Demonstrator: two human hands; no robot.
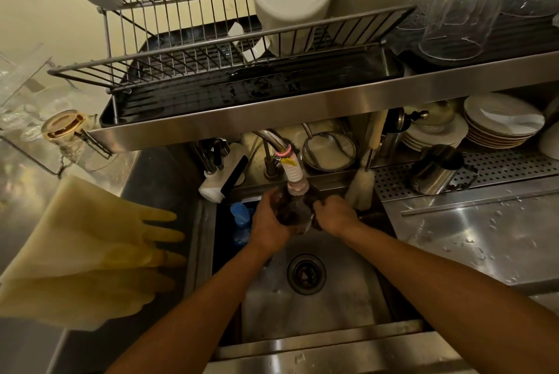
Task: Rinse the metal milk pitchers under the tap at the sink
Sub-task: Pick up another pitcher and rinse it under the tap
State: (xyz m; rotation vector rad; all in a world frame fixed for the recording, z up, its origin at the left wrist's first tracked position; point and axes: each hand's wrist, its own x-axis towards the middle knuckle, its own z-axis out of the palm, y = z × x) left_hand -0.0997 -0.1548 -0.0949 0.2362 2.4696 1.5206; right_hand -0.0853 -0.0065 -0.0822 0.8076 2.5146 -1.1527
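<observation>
Both hands over the sink (348,307), directly under the tap's ribbed white spout (295,175): left hand (269,222) curls its fingers round a dark, blurred vessel (295,210), likely a milk pitcher; right hand (337,216) grips its right side, fingers bunched together. Second metal pitcher (435,169) on the perforated drainer, far right, beside stacked saucers (499,122). Yellow rubber gloves (90,252) draped near left; no writing readable anywhere.
</observation>
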